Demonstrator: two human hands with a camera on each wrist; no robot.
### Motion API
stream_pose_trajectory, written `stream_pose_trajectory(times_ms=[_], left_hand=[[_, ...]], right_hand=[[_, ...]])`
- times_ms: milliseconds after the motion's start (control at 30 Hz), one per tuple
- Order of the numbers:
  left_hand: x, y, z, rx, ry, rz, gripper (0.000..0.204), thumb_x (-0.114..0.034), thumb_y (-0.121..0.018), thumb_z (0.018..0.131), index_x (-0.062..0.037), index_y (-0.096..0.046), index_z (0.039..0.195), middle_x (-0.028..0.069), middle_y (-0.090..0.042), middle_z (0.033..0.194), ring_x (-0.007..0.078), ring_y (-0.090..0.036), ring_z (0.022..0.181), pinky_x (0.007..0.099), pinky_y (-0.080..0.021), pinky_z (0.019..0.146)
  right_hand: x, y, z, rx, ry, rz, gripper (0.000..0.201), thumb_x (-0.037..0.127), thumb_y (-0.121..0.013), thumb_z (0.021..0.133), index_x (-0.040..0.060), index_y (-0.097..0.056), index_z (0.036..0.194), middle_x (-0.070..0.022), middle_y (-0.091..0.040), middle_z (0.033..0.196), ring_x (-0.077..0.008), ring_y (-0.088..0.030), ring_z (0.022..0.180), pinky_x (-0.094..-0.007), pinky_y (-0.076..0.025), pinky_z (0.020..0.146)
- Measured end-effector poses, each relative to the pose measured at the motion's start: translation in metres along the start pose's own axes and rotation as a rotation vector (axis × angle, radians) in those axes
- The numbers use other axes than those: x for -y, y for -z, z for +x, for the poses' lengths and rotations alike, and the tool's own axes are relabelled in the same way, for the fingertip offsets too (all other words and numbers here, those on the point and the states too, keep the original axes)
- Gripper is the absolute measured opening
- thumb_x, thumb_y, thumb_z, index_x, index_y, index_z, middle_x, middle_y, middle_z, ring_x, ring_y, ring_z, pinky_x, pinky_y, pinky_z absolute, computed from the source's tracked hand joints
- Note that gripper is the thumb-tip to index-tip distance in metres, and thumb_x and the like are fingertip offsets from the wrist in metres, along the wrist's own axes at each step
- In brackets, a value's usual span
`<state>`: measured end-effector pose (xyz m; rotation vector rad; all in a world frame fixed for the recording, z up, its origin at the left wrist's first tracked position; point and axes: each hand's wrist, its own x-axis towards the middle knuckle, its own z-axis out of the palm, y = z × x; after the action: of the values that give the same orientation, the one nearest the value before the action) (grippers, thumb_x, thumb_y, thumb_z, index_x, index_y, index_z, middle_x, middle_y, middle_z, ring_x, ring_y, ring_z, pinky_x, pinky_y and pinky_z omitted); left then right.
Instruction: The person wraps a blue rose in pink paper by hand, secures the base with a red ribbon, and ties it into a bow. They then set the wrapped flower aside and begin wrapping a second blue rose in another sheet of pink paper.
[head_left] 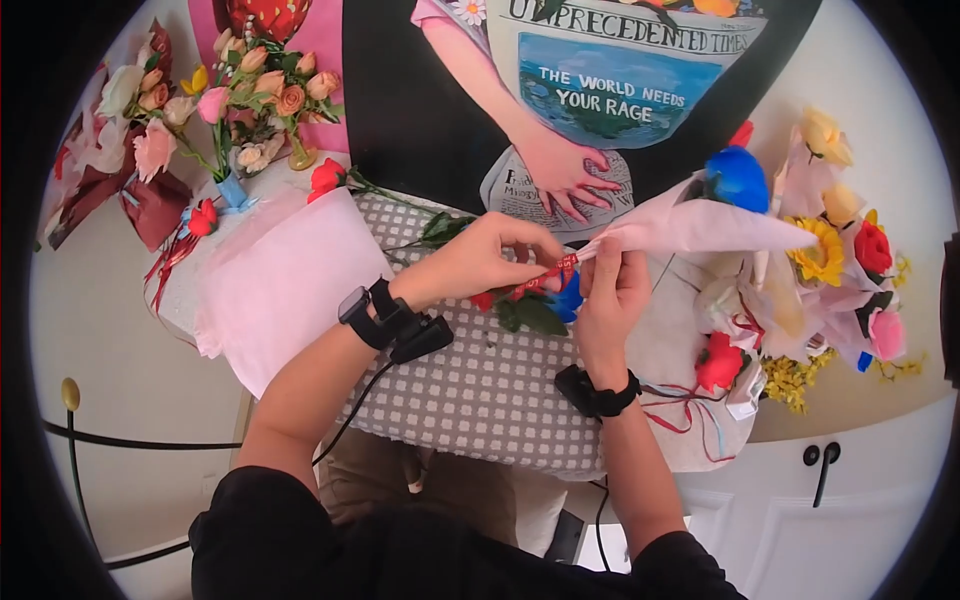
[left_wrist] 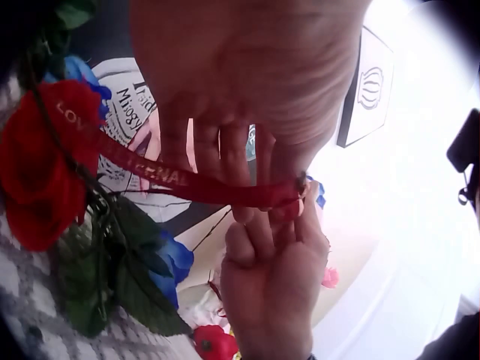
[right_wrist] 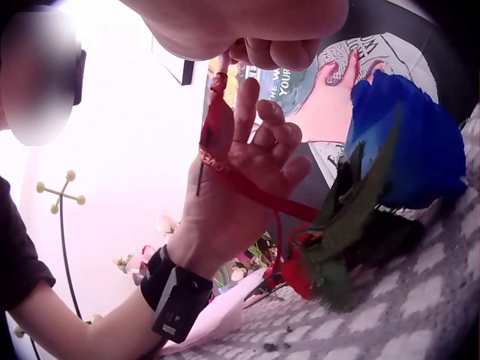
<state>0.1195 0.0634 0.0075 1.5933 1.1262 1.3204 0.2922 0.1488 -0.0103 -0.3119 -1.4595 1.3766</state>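
A blue rose in pale pink wrapping paper (head_left: 690, 222) lies slanted across the head view, bloom (head_left: 737, 180) at upper right. My right hand (head_left: 615, 300) grips the gathered paper near its narrow end. Red ribbon (head_left: 540, 280) with printed letters is wound round that end, its tail hanging toward the table. My left hand (head_left: 490, 260) holds the ribbon close to the wrapped end, fingers bent; the left wrist view shows the ribbon (left_wrist: 165, 176) running across those fingers. Below lie another blue rose (right_wrist: 409, 142) and a red rose (left_wrist: 49, 165) with green leaves.
Pink paper sheets (head_left: 290, 280) lie left on the checked cloth (head_left: 450, 390). Flowers in a vase (head_left: 300, 155) and a dark red bouquet (head_left: 150, 200) stand at back left. Wrapped bouquets (head_left: 820, 270) fill the right side, near loose ribbons (head_left: 690, 405). A painted poster (head_left: 620, 90) stands behind.
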Motion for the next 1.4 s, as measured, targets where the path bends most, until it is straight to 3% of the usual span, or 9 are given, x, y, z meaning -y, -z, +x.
stream_pose_trajectory(times_ms=[200,300,433,533,900,1033,1200,1233,1400], left_hand=[[0.015,-0.012,-0.001,0.029,0.001,-0.316,0.031,-0.004,-0.074,0.088,0.0023,-0.067,0.117,0.0066,-0.072,0.104,0.0114,-0.067,0.096,0.0276,-0.054,0.087],[0.020,-0.011,-0.001,0.014,-0.077,-0.387,0.042,-0.025,-0.071,0.093,0.0012,-0.062,0.124,0.0081,-0.071,0.107,0.0167,-0.066,0.106,0.0321,-0.050,0.096],[0.020,-0.008,0.001,-0.082,-0.148,-0.337,0.058,-0.050,-0.060,0.100,0.0050,-0.063,0.119,0.0115,-0.070,0.107,0.0157,-0.066,0.100,0.0312,-0.051,0.091],[0.027,0.000,0.002,-0.124,-0.211,-0.336,0.059,-0.052,-0.051,0.104,0.0050,-0.066,0.113,0.0101,-0.071,0.102,0.0148,-0.067,0.095,0.0300,-0.051,0.086],[0.027,0.012,0.005,-0.561,-0.042,-0.307,0.022,-0.023,-0.059,0.102,-0.0030,-0.068,0.102,0.0032,-0.072,0.092,0.0078,-0.063,0.085,0.0233,-0.046,0.074],[0.041,0.010,0.010,-0.521,-0.202,-0.283,0.022,-0.021,-0.058,0.101,-0.0009,-0.068,0.099,0.0046,-0.071,0.093,0.0107,-0.064,0.086,0.0244,-0.047,0.078],[0.019,0.005,0.004,-0.177,-0.160,-0.357,0.025,-0.021,-0.059,0.100,0.0019,-0.069,0.097,0.0043,-0.069,0.091,0.0118,-0.063,0.086,0.0286,-0.048,0.080],[0.016,-0.004,0.003,-0.225,-0.040,-0.310,0.024,-0.023,-0.065,0.097,0.0003,-0.069,0.096,0.0033,-0.069,0.090,0.0111,-0.062,0.084,0.0285,-0.047,0.078],[0.020,-0.013,0.004,-0.258,-0.138,0.063,0.021,-0.020,-0.076,0.089,-0.0031,-0.067,0.097,0.0023,-0.067,0.088,0.0125,-0.062,0.083,0.0296,-0.047,0.075]], right_hand=[[0.013,-0.006,-0.001,-0.062,-0.001,-0.008,0.022,0.023,-0.057,0.108,0.0021,-0.060,0.103,0.0055,-0.051,0.073,-0.0019,-0.038,0.060,-0.0215,-0.027,0.052],[0.016,-0.008,-0.002,-0.122,0.074,-0.059,0.022,0.024,-0.056,0.108,0.0027,-0.060,0.102,0.0050,-0.050,0.072,-0.0021,-0.037,0.059,-0.0214,-0.027,0.052],[0.015,-0.009,0.002,-0.165,0.113,-0.063,0.021,0.022,-0.056,0.108,0.0036,-0.059,0.100,0.0048,-0.051,0.073,-0.0021,-0.037,0.059,-0.0211,-0.027,0.052],[0.007,-0.002,0.001,-0.117,0.108,-0.027,0.018,0.020,-0.055,0.108,0.0039,-0.058,0.100,0.0042,-0.051,0.075,-0.0022,-0.038,0.059,-0.0214,-0.027,0.052],[-0.005,0.006,0.002,0.035,0.027,-0.303,0.013,0.014,-0.058,0.106,0.0014,-0.061,0.106,0.0037,-0.057,0.081,-0.0017,-0.046,0.069,-0.0199,-0.034,0.058],[0.002,0.002,0.003,0.034,-0.013,-0.306,0.018,0.017,-0.058,0.106,-0.0007,-0.063,0.108,0.0024,-0.058,0.078,-0.0027,-0.048,0.065,-0.0202,-0.036,0.056],[0.000,0.003,0.006,0.047,0.002,-0.343,0.032,0.024,-0.051,0.110,-0.0045,-0.059,0.119,-0.0092,-0.068,0.078,-0.0066,-0.051,0.049,-0.0189,-0.031,0.043],[0.000,0.003,0.006,0.048,0.002,-0.352,0.032,0.024,-0.051,0.110,-0.0045,-0.059,0.119,-0.0092,-0.068,0.078,-0.0066,-0.051,0.049,-0.0189,-0.031,0.043],[0.010,-0.008,0.004,-0.027,-0.021,-0.213,0.024,0.018,-0.053,0.109,-0.0038,-0.060,0.113,-0.0058,-0.064,0.069,-0.0040,-0.043,0.047,-0.0194,-0.031,0.045]])
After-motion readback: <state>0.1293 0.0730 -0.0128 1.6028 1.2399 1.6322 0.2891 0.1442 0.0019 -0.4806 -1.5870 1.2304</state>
